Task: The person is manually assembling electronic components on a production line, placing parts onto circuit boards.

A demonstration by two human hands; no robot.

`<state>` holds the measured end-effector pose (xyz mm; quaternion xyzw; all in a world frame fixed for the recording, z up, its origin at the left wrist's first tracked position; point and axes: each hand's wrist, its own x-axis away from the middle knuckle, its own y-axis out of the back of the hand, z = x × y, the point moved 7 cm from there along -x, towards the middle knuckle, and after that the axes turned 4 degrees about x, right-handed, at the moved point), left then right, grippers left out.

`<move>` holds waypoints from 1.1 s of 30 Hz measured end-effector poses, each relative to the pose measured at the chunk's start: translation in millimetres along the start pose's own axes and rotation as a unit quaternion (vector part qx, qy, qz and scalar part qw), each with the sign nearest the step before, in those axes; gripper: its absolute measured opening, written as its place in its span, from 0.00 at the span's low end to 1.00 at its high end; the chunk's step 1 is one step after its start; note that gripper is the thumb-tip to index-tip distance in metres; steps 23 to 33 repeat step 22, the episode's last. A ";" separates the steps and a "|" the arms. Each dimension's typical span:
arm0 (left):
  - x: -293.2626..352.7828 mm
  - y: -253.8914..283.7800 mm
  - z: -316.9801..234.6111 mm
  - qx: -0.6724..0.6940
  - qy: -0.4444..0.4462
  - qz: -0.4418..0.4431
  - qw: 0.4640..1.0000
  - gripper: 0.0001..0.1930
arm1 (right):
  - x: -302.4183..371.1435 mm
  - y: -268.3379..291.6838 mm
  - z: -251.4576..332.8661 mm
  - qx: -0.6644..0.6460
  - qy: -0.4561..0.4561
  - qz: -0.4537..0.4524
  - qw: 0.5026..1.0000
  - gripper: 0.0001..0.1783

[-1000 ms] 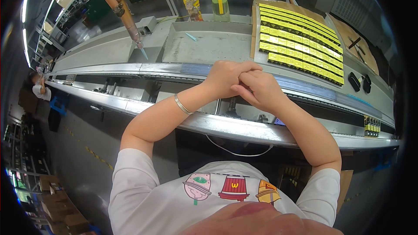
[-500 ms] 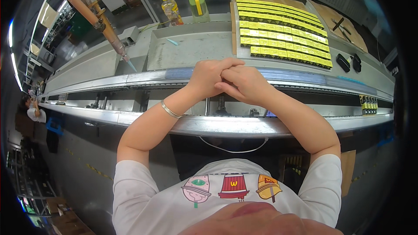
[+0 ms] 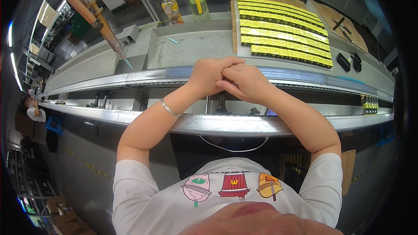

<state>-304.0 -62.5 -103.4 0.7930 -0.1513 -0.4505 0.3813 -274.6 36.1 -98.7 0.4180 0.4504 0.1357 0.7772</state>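
Note:
My left hand (image 3: 206,75) and my right hand (image 3: 251,83) are clasped together over the far metal rail (image 3: 150,77) of a conveyor. The left fingers lie over the right hand, and both hands have their fingers closed with no object visible in them. Silver bangles (image 3: 170,108) circle my left wrist. Both forearms cross above the near rail (image 3: 230,125). Beyond my right hand, rows of small black blocks with yellow tops (image 3: 285,34) lie on a board. To the left hangs a dispensing gun (image 3: 107,29) with a pale blue tapered nozzle (image 3: 126,61), apart from my hands.
A shallow grey tray (image 3: 191,52) holds a small light-blue nozzle (image 3: 173,41). Behind it stand a yellow-capped bottle (image 3: 170,8) and a green-lidded cup (image 3: 199,6). Several black-and-yellow pieces (image 3: 369,104) sit on the conveyor at right, with black objects (image 3: 348,62) nearby.
The dispensing gun has swung slightly to the left. The black-and-yellow pieces on the conveyor at right have shifted a little rightward. My hands stay clasped in the same place.

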 end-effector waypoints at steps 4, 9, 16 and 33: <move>0.6 0.4 -0.2 0.005 -0.007 -0.007 1.000 0.27 | -0.1 -0.8 -0.1 -0.002 -0.004 0.008 1.000 0.14; -0.3 0.7 -0.8 0.006 -0.007 -0.006 1.000 0.27 | -0.3 0.3 0.6 -0.003 -0.005 0.003 1.000 0.14; -0.7 0.5 -0.4 0.006 -0.004 -0.002 1.000 0.26 | 0.0 -1.1 -0.7 -0.005 -0.019 0.027 0.999 0.12; -0.9 -0.2 0.2 0.002 -0.003 0.005 1.000 0.26 | -0.1 -1.2 -0.9 0.006 -0.017 0.024 1.000 0.14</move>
